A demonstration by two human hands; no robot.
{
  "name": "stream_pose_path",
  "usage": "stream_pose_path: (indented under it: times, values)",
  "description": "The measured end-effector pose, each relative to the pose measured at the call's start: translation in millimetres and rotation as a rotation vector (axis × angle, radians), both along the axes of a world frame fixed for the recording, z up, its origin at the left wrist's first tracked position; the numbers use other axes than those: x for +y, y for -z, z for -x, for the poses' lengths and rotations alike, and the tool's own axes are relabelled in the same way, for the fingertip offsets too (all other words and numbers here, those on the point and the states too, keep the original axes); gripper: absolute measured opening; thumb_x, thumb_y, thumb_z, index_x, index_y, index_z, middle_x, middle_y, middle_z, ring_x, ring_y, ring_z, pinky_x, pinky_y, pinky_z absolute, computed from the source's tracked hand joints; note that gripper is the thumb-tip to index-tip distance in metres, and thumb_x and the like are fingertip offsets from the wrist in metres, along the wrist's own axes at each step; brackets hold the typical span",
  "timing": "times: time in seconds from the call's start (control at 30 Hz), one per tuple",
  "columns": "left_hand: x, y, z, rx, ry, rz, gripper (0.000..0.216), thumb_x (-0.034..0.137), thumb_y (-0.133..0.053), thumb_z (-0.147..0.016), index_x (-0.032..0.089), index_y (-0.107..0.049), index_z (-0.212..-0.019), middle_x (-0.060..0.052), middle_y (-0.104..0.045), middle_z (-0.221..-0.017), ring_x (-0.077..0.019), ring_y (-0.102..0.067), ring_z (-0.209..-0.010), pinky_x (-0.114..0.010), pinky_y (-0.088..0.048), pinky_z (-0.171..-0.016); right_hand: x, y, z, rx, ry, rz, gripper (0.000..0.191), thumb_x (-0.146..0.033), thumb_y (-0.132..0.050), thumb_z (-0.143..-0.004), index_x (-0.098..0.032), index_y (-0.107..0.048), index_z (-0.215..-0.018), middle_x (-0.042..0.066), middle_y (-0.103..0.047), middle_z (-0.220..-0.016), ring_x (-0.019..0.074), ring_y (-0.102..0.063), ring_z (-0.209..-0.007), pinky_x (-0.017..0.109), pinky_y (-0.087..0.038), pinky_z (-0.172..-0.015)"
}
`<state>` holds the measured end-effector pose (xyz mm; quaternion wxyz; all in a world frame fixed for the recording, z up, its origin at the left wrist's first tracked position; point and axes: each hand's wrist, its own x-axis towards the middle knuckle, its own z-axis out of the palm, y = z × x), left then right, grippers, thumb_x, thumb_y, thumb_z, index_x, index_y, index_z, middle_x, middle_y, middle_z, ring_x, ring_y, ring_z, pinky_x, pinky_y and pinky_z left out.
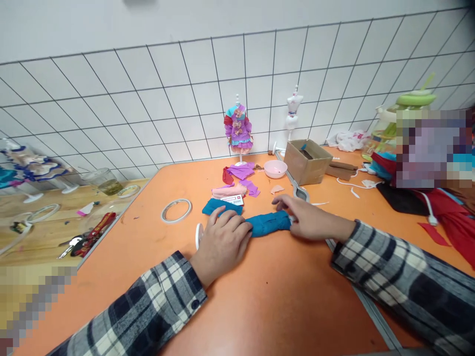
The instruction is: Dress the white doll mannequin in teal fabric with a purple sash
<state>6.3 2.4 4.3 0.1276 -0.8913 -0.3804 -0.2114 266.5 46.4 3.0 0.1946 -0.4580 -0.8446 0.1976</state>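
A rolled piece of teal cloth (267, 223) lies on the orange table (282, 296). My left hand (222, 242) rests on its left end with fingers curled over the cloth. My right hand (308, 217) presses and pinches the right end. Both sleeves are plaid. Just behind lie another teal piece (213, 205), a pink cloth strip (228, 190) and a small white label (232, 200).
A tape ring (176, 209), purple scraps (243, 171), a pink bowl (275, 168), a cardboard box (307, 160) and scissors (299, 190) lie behind. A dressed mini mannequin (238, 129) and a bare one (293, 111) stand by the tiled wall. Red fabric (451, 217) is at right.
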Motion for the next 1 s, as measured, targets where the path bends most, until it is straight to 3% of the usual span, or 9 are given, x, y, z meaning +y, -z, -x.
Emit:
stream_pose_path:
  times: [0.23,0.33,0.4,0.57,0.67,0.73,0.77,0.87,1.0]
  values:
    - [1,0.5,4,-0.202,-0.051,0.22,0.034,0.033,-0.059,-0.09,0.019,-0.055,-0.12,-0.01,-0.066,-0.11,-0.0265,-0.058,-0.106,-0.051,-0.039,-0.102,1,6.5,0,0.001,-0.13,0.009,0.073,-0.003,-0.052,-0.061,-0.015,-0.045,-0.132,0.014,-0.054,-0.131,0.0283,-0.051,-0.121,0.046,-0.042,-0.102]
    - [1,-1.2,5,-0.318,-0.086,0.303,0.057,0.041,-0.068,-0.084,0.021,-0.049,-0.134,-0.013,-0.059,-0.13,-0.0316,-0.05,-0.123,-0.054,-0.037,-0.105,-4,0.6,3,0.087,-0.178,-0.121,0.069,-0.002,-0.049,-0.066,-0.018,-0.044,-0.132,0.012,-0.053,-0.131,0.0252,-0.049,-0.122,0.045,-0.041,-0.105]
    - [2,-6.2,5,-0.376,-0.109,0.405,0.06,0.037,-0.071,-0.081,0.023,-0.05,-0.135,-0.012,-0.061,-0.13,-0.0322,-0.052,-0.122,-0.057,-0.033,-0.108,-8,-6.6,5,0.114,-0.21,-0.234,0.064,0.0,-0.046,-0.069,-0.02,-0.045,-0.131,0.011,-0.055,-0.128,0.0237,-0.049,-0.122,0.046,-0.041,-0.106]
    - [14,-47.4,2,-0.708,-0.105,0.843,0.047,0.024,-0.081,-0.066,0.022,-0.068,-0.111,-0.008,-0.071,-0.108,-0.0298,-0.064,-0.101,-0.045,-0.048,-0.091,-7,-44.4,11,0.137,-0.258,-0.607,0.066,0.001,-0.046,-0.078,-0.036,-0.046,-0.133,0.005,-0.053,-0.135,0.0256,-0.045,-0.129,0.055,-0.036,-0.109]
    - [29,-82.5,-2,-1.031,0.047,1.029,0.036,0.028,-0.079,-0.071,0.018,-0.069,-0.104,-0.008,-0.072,-0.099,-0.0263,-0.067,-0.092,-0.037,-0.051,-0.081,0,-78.8,24,0.477,-0.013,-0.831,0.068,-0.008,-0.054,-0.081,-0.041,-0.037,-0.138,0.003,-0.041,-0.146,0.0309,-0.032,-0.139,0.061,-0.029,-0.112]
    - [40,-100.2,-6,-1.241,0.166,1.102,0.035,0.033,-0.075,-0.076,0.017,-0.068,-0.106,-0.009,-0.072,-0.098,-0.0248,-0.068,-0.085,-0.035,-0.053,-0.074,4,-95.4,40,0.844,0.186,-0.734,0.062,-0.016,-0.049,-0.088,-0.035,-0.028,-0.143,0.009,-0.038,-0.145,0.0294,-0.037,-0.137,0.055,-0.039,-0.107]
    - [46,-106.0,-9,-1.324,0.212,1.111,0.035,0.035,-0.074,-0.078,0.017,-0.067,-0.107,-0.009,-0.072,-0.099,-0.0243,-0.069,-0.083,-0.035,-0.054,-0.072,6,-99.2,49,0.955,0.22,-0.586,0.055,-0.021,-0.045,-0.092,-0.033,-0.027,-0.142,0.011,-0.04,-0.141,0.0273,-0.042,-0.132,0.05,-0.044,-0.103]
    - [59,-111.8,-15,-1.468,0.259,1.002,0.035,0.034,-0.076,-0.077,0.017,-0.067,-0.106,-0.009,-0.072,-0.103,-0.0239,-0.069,-0.088,-0.033,-0.054,-0.076,11,-90.6,73,0.937,0.02,-0.042,0.046,-0.037,-0.048,-0.094,-0.027,-0.037,-0.138,0.012,-0.05,-0.133,0.0249,-0.048,-0.125,0.043,-0.045,-0.101]
    - [66,-108.5,-14,-1.567,0.235,0.886,0.032,0.036,-0.075,-0.079,0.015,-0.067,-0.103,-0.009,-0.073,-0.101,-0.0241,-0.067,-0.096,-0.033,-0.053,-0.082,13,-54.5,90,0.878,-0.251,0.457,0.054,-0.053,-0.053,-0.091,-0.022,-0.044,-0.134,0.011,-0.062,-0.118,0.0235,-0.06,-0.106,0.038,-0.048,-0.089]
